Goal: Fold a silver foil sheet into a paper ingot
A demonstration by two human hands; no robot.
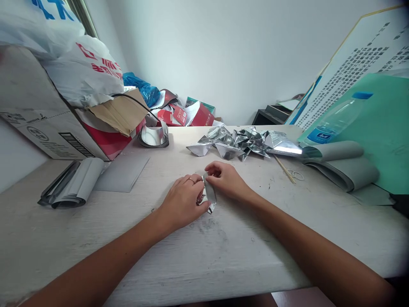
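Note:
A small folded piece of silver foil sheet (pixel 210 192) lies on the white table in front of me, its left part covered by fingers. My left hand (pixel 185 198) is curled over it, with the thumb on its near end and a ring on one finger. At its far end my right hand (pixel 227 179) pinches the edge between thumb and fingertips. Just beyond my hands sits a pile of folded silver foil pieces (pixel 243 143), pointed and shiny.
On the left are rolled grey sheets (pixel 76 183), a flat grey sheet (pixel 123 172), a foil coil (pixel 153 135) and a cardboard box (pixel 47 115) under plastic bags (pixel 86 70). To the right are a thin stick (pixel 284 169), rolled grey sheets (pixel 347 164) and a plastic bottle (pixel 338 119).

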